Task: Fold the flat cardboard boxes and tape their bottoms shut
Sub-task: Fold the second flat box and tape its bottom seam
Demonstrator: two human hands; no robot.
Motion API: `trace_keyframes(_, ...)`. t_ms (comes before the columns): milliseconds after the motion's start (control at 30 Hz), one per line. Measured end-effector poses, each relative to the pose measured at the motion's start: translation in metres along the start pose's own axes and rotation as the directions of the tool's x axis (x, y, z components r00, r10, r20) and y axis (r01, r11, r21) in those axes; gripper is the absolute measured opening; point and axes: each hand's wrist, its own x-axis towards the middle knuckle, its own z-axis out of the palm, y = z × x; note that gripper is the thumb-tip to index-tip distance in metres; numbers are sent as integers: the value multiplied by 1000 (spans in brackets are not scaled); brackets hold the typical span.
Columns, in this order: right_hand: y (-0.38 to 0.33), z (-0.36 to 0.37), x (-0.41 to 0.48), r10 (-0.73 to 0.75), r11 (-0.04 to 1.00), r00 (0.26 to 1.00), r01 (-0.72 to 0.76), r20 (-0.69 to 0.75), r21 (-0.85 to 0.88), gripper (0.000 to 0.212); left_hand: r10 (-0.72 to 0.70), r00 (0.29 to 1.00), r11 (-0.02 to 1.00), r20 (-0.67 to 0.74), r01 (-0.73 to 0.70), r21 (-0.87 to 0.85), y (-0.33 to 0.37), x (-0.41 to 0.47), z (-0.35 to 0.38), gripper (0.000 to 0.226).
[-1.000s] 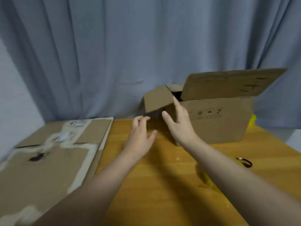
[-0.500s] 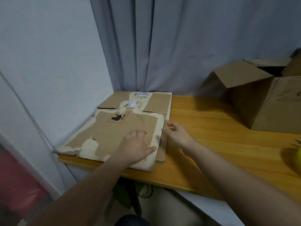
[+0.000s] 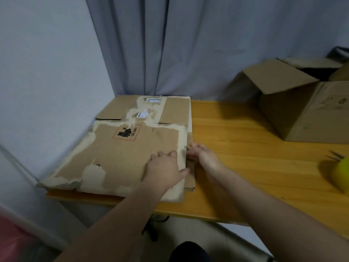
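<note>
A stack of flat cardboard boxes (image 3: 122, 152) lies at the left end of the wooden table (image 3: 245, 157); the top one has torn, pale patches and a black "UN 3481" mark. My left hand (image 3: 163, 170) rests flat on the top box near its right edge, fingers spread. My right hand (image 3: 203, 155) touches the right edge of the stack, fingertips against the cardboard side. A folded brown box (image 3: 302, 110) with raised flaps stands at the table's far right.
A grey curtain (image 3: 188, 44) hangs behind the table and a pale wall (image 3: 47, 72) closes in the left. A yellow-green object (image 3: 341, 174) sits at the right edge of the view. The table's front edge runs just below the stack.
My view swung left from the folded box to the flat stack. Both hands left the folded box; the left now lies on the top flat box and the right is at its edge.
</note>
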Motion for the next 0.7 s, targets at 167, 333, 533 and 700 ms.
trace_keyframes(167,2,-8,0,-10,1000,999,10,-40,-4,35,72,989,997,-127,-74,-7,9,-8,-27,37)
trace_keyframes(333,4,-4,-10,10,995,999,-7,32,-101,44,111,965,987,-237,-134,-84,-2,-19,-57,26)
trace_keyframes(533,-9,11,-31,92,979,992,-74,87,-190,48,126,974,970,-189,-161,-184,-27,-33,-84,29)
trace_keyframes(700,-23,36,-43,43,987,990,-20,138,-160,8,31,999,970,-14,-34,-239,-24,-45,-102,14)
